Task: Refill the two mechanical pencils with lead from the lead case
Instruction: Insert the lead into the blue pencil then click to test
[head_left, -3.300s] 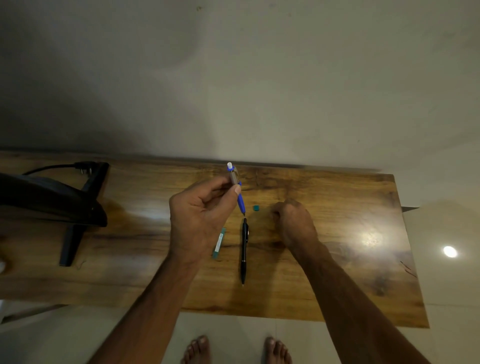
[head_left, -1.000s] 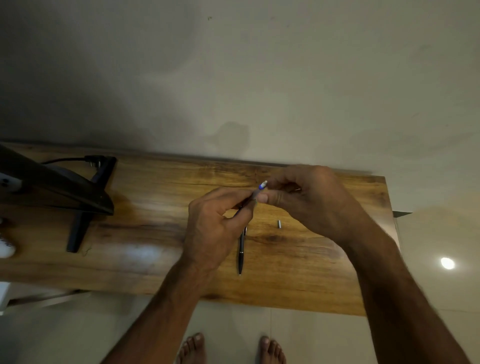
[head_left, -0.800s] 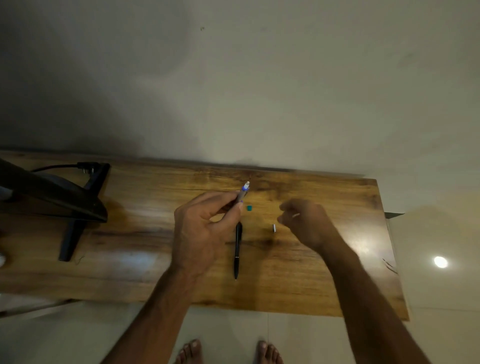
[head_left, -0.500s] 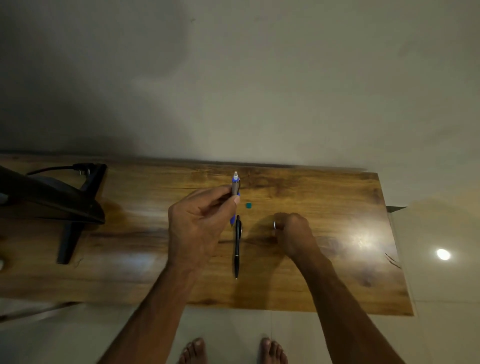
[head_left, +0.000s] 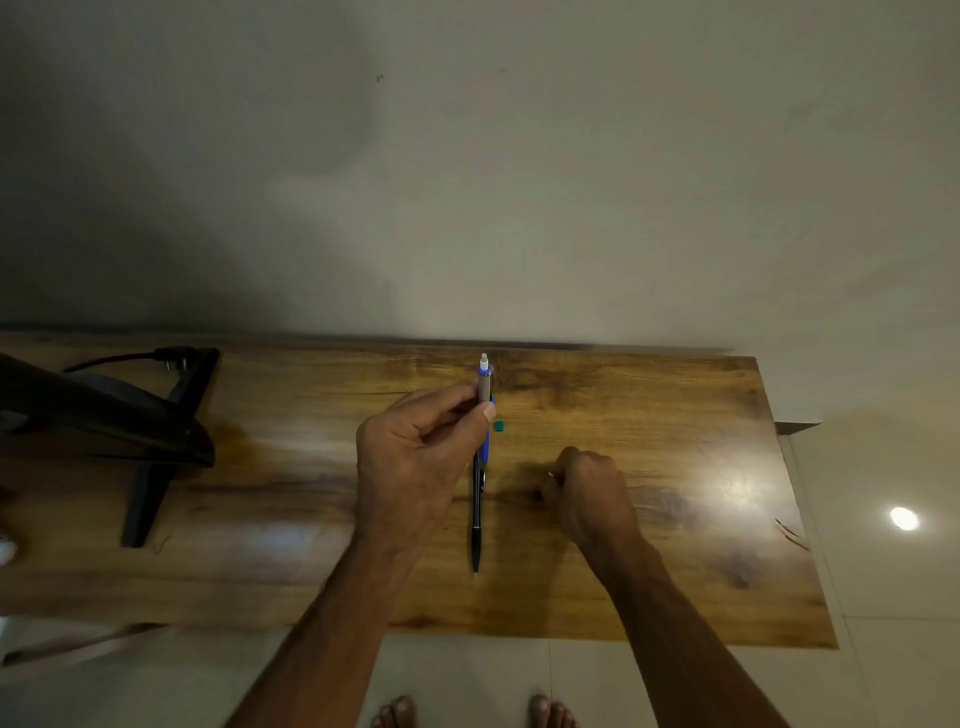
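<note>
My left hand holds the blue mechanical pencil upright over the wooden table, its white eraser end pointing up. Under it, the black mechanical pencil lies lengthwise with its tip toward me. A small teal cap sits just right of the blue pencil. My right hand rests on the table to the right of the black pencil. Its fingertips are pinched on a small pale metal cap. The lead case is hidden, probably under my left hand.
A black monitor stand with a plugged cable fills the table's left end. A wall runs along the far edge. The table's right end borders tiled floor, and my bare feet show below the near edge.
My right hand left the top of the blue pencil and came down to the table by the small metal cap. My left hand tilted the blue pencil upright.
</note>
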